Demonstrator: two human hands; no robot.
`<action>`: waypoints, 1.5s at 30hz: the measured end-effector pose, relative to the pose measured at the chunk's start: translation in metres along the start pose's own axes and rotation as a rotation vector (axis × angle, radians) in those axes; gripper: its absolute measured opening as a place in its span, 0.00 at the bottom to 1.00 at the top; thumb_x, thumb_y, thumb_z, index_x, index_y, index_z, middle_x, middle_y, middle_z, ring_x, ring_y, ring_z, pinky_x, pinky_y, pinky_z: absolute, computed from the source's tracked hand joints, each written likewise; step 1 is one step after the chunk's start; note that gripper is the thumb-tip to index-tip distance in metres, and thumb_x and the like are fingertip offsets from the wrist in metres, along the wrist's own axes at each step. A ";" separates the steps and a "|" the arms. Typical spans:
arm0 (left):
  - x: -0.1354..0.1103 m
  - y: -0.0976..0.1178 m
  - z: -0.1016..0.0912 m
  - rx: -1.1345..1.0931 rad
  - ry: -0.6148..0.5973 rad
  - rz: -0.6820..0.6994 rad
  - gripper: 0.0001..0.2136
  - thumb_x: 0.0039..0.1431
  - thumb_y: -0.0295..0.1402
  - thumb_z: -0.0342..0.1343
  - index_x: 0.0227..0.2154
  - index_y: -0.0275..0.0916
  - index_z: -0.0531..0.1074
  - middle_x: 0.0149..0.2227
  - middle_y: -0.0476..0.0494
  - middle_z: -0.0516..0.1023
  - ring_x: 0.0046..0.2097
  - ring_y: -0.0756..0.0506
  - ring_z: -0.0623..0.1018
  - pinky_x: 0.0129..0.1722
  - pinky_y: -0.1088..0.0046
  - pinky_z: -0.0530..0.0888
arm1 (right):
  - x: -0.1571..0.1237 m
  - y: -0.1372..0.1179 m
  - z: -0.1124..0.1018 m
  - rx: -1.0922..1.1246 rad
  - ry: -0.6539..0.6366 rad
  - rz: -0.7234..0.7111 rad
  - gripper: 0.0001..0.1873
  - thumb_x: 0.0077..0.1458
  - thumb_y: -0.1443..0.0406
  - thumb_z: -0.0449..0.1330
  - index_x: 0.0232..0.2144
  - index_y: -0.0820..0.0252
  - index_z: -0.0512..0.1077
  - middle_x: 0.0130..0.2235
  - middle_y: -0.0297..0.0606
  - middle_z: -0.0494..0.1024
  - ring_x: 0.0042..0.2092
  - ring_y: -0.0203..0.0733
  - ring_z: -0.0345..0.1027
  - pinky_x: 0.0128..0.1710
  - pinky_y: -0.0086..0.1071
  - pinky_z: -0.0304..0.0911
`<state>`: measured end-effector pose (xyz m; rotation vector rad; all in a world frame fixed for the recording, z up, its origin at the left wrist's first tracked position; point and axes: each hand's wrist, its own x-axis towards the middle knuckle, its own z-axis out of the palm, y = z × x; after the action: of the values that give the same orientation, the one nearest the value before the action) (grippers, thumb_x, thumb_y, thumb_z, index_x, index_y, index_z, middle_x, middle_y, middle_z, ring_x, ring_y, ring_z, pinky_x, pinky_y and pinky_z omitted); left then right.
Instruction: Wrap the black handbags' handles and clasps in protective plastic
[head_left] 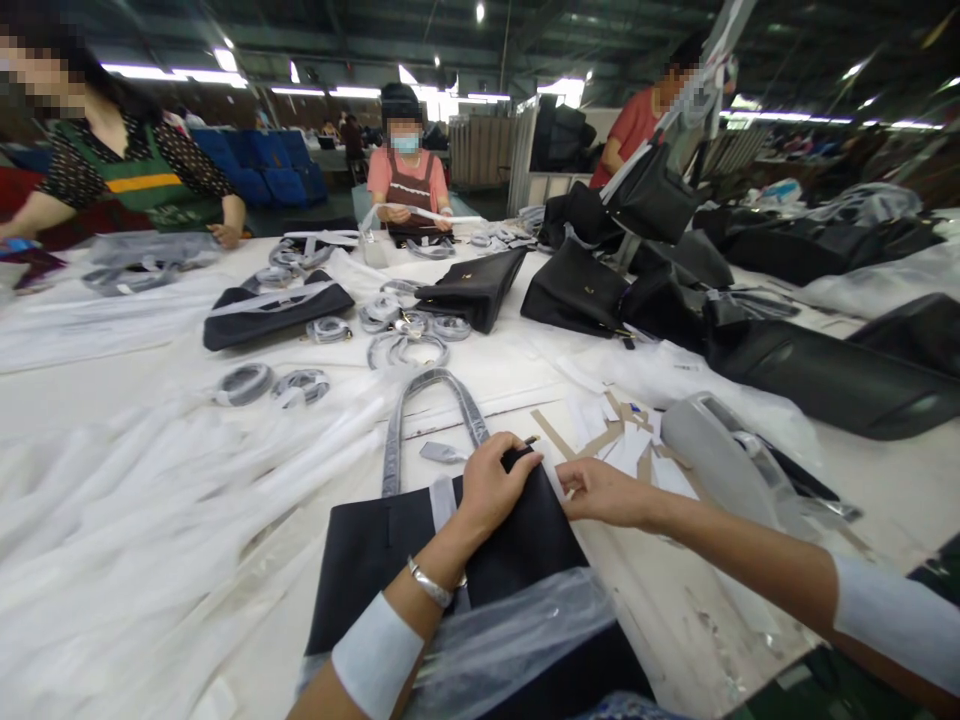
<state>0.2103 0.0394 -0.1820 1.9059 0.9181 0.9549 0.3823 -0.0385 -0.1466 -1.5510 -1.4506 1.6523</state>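
A black handbag (360,560) lies before me on the white table, its wrapped grey handle (394,440) standing up at the far side. My left hand (491,485) grips the bag's top edge near its right corner, thumb and fingers closed over it. Beside that corner, my right hand (600,490) has its fingers bent together at the bag's right edge. Whatever those fingertips pinch is hidden. Clear plastic film (517,630) crosses the lower part of the bag, and a pale strip (442,500) runs over its top edge.
White wrapping sheets (150,530) spread across the left. Paper strips (622,435) and a grey tape dispenser (720,460) lie right of the bag. Coiled straps (247,384) and more black bags (577,290) sit further back. Several co-workers stand or sit around the table.
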 end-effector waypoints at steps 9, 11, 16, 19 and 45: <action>-0.004 0.004 0.004 -0.012 0.003 0.048 0.06 0.58 0.33 0.61 0.28 0.41 0.70 0.30 0.50 0.75 0.36 0.46 0.74 0.38 0.71 0.68 | 0.008 -0.003 0.000 -0.125 -0.187 0.169 0.03 0.36 0.69 0.57 0.15 0.62 0.69 0.15 0.26 0.66 0.18 0.29 0.56 0.21 0.24 0.57; -0.005 0.004 0.005 -0.009 0.006 0.042 0.06 0.58 0.34 0.61 0.28 0.41 0.70 0.30 0.50 0.75 0.36 0.46 0.74 0.38 0.71 0.68 | 0.012 -0.002 -0.003 -0.173 -0.251 0.223 0.03 0.34 0.70 0.57 0.13 0.62 0.69 0.13 0.26 0.65 0.16 0.28 0.54 0.16 0.23 0.52; -0.005 0.000 0.006 0.001 -0.011 0.029 0.06 0.58 0.34 0.61 0.28 0.41 0.71 0.31 0.50 0.75 0.36 0.46 0.74 0.39 0.70 0.68 | 0.019 0.002 -0.005 -0.192 -0.380 0.282 0.02 0.30 0.71 0.59 0.14 0.65 0.72 0.15 0.30 0.71 0.18 0.32 0.60 0.17 0.23 0.56; -0.004 -0.002 0.006 0.004 -0.015 0.020 0.06 0.58 0.34 0.60 0.28 0.41 0.70 0.30 0.50 0.75 0.36 0.46 0.74 0.38 0.71 0.68 | 0.017 0.004 -0.004 -0.120 -0.327 0.232 0.04 0.35 0.68 0.59 0.19 0.64 0.73 0.21 0.32 0.75 0.23 0.35 0.67 0.24 0.26 0.64; 0.004 -0.011 0.003 0.006 -0.056 -0.095 0.10 0.58 0.41 0.58 0.27 0.41 0.71 0.28 0.52 0.73 0.34 0.47 0.74 0.38 0.72 0.68 | -0.125 0.067 0.054 0.145 0.151 0.063 0.21 0.52 0.51 0.63 0.37 0.63 0.77 0.31 0.35 0.78 0.34 0.41 0.69 0.34 0.30 0.62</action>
<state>0.2117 0.0463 -0.1919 1.8676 0.9708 0.8390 0.3887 -0.1889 -0.1607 -1.6163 -1.1896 1.5991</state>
